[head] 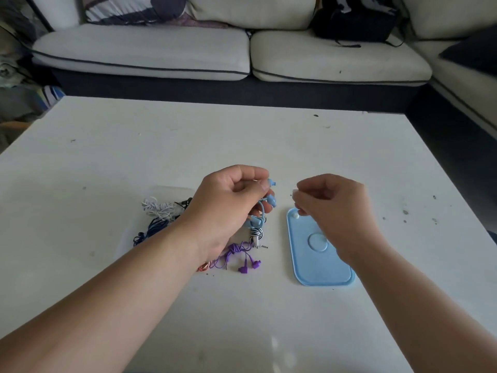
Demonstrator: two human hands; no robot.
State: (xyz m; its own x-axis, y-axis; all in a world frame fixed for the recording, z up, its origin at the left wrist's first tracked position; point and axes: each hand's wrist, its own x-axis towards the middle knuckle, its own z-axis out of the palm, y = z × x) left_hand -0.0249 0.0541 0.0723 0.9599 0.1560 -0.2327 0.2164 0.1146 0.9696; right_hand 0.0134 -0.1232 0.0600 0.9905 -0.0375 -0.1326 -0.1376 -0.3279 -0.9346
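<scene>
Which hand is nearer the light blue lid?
Right. The right hand, pinching a white bit, is over the light blue lid; the left hand, gripping blue earphones, is left of it.

Domestic living room, identified by its soft seating and personal belongings. A low white rectangular table (161,146) fills the foreground. At 12 o'clock stands a cream fabric sofa with dark piping (139,49), and its corner section (462,87) turns toward 2 o'clock. A striped black-and-white cushion (129,9) lies on the sofa at 11 o'clock, a black fabric backpack (352,22) at 1 o'clock.
</scene>
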